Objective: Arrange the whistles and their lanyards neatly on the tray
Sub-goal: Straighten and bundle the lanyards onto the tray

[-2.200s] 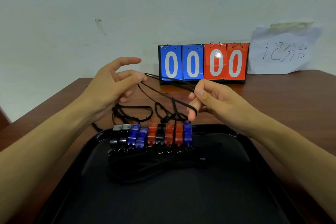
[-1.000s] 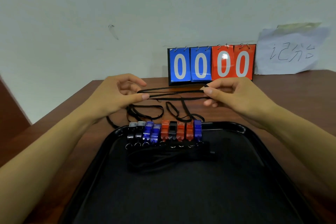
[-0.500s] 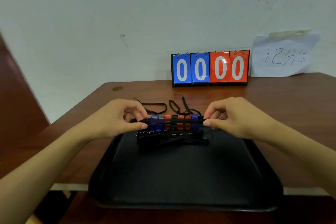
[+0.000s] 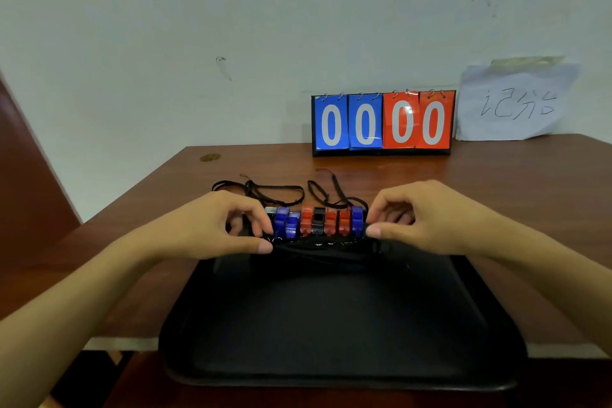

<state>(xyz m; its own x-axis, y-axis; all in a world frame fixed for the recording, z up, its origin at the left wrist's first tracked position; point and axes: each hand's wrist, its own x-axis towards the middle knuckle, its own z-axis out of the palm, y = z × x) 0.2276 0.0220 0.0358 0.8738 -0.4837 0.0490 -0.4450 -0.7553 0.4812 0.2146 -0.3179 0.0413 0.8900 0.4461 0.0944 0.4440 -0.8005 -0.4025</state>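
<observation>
Left hand (image 4: 212,228) and right hand (image 4: 427,219) each pinch an end of a bundled black lanyard (image 4: 318,247) lying just before the row of whistles (image 4: 318,221) at the black tray (image 4: 331,341)'s far edge. Loose lanyards (image 4: 265,192) trail onto the wooden table (image 4: 496,175). Scoreboard (image 4: 383,122) and paper note (image 4: 516,103) stand against the pale wall (image 4: 231,26).

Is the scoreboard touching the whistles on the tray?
Apart. The head view shows bare tabletop and loose lanyards between the scoreboard and the row of whistles.

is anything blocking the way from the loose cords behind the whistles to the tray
Yes: the row of whistles stands between the loose cords on the table and the tray; both hands sit at that row's ends.
</observation>
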